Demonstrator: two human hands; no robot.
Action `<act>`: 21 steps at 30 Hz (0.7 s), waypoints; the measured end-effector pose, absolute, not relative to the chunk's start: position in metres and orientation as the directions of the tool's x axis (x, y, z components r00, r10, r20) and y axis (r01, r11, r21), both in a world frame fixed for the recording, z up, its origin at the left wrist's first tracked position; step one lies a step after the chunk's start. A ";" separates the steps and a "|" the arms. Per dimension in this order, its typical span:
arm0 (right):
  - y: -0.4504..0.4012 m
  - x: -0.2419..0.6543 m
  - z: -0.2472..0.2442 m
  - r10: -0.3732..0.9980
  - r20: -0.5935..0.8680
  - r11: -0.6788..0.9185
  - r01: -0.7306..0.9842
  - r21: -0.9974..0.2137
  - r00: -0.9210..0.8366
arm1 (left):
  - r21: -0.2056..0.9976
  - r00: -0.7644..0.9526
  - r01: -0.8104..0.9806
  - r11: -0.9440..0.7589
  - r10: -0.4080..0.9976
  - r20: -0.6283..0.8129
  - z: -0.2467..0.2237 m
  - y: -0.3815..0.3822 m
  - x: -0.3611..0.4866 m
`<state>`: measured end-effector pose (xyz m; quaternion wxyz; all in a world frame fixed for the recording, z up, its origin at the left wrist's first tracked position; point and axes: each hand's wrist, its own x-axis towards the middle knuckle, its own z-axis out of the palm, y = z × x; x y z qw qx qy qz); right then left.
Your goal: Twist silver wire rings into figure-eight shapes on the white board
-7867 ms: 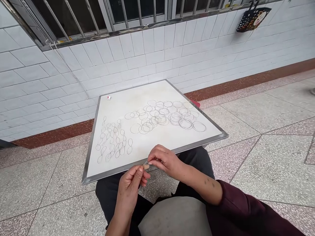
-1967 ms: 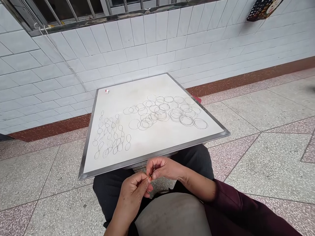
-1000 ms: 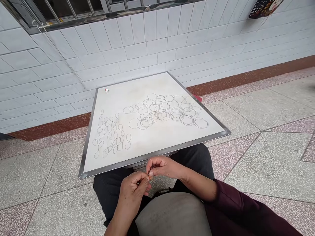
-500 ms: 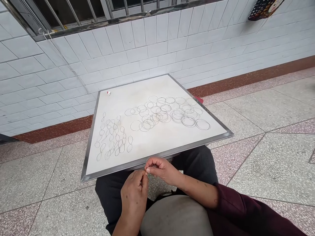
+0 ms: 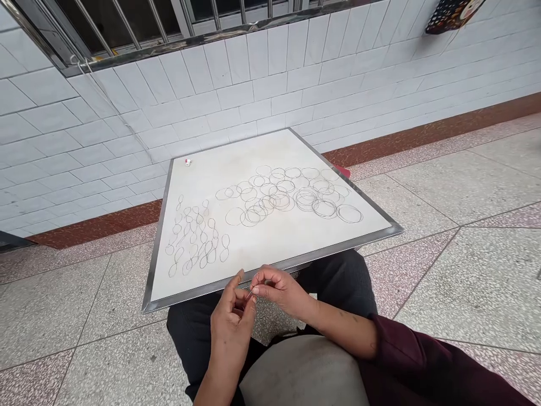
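Observation:
Just off the near edge of the white board, my right hand (image 5: 276, 290) pinches a thin wire (image 5: 250, 294). My left hand (image 5: 232, 324) is beside it, its index finger raised and its thumb near the wire; whether it touches the wire is too small to tell. Thin wire rings (image 5: 324, 207) lie overlapping across the middle and right of the board. Several wire pieces twisted into figure-eight shapes (image 5: 225, 248) lie on its left part.
The white board (image 5: 270, 248) has a metal rim and rests over my knees, against a tiled wall (image 5: 236, 96). A small red and white object (image 5: 188, 162) sits at its far left corner. Window bars are above; a patterned item (image 5: 454, 14) hangs upper right.
My left hand has loosened its pinch, its index finger lifting and spreading from the thumb. My right hand has barely moved. The view has shifted slightly.

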<state>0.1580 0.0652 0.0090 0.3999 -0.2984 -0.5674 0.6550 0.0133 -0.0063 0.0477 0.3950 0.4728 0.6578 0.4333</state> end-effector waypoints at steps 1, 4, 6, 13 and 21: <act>0.066 0.158 0.009 0.866 0.061 -0.041 -0.192 -0.981 -0.496 | 0.958 -0.239 0.222 0.183 0.963 -0.128 0.049 -0.006 0.013; 0.067 0.159 0.010 0.869 0.030 -0.079 -0.198 -0.977 -0.494 | 0.974 -0.248 0.099 0.205 0.953 -0.175 0.055 -0.004 0.010; 0.068 0.160 0.011 0.860 0.005 -0.112 -0.198 -0.974 -0.511 | 0.973 -0.248 0.038 0.228 0.945 -0.212 0.058 -0.002 0.008; 0.065 0.160 0.013 0.837 -0.026 -0.142 -0.171 -0.975 -0.547 | 0.943 -0.195 -0.035 0.330 0.923 -0.330 0.063 0.002 0.007; 0.061 0.158 0.014 0.822 0.004 -0.119 -0.179 -0.977 -0.569 | 0.945 -0.162 -0.071 0.320 0.931 -0.328 0.057 0.003 0.005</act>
